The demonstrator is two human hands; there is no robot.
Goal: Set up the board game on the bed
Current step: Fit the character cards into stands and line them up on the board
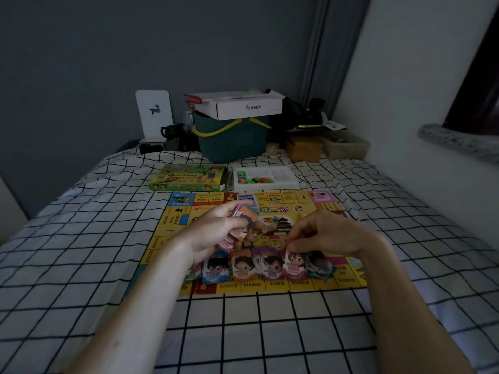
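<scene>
1. Game board [302, 209] spread flat on the bed [108, 238], yellow border all round, near edge running left to right just ahead of both forearms.
2. Row of banknote stacks [256, 265] lined along that near edge, side by side, each stack's long axis pointing away from the body, toward the board's centre.
3. Right hand [329, 233] lowered over the pink stack [294, 265], second from the right end of the row; fingertips [293, 242] pinched on its top edge, grip closed on that paper.
4. Left hand [216, 230] raised above the board's left-centre, fingers curled round a fan of unsorted notes [243, 220], grip clamped on them.
5. Deciding relation, as judged: supply sits in the left hand, up and to the left of the row; pink stack lies directly beneath the right hand, so right hand nearer to every stack at that end, and likely the one to carry the next note across and down.
6. Risk, as judged: stacks nearly touching, easily nudged out of line by a wrist.
7. Farther back on the bed: green game box [189, 178] and white tray [266, 178] of coloured pieces, just beyond the board's far edge, well apart from both hands.
</scene>
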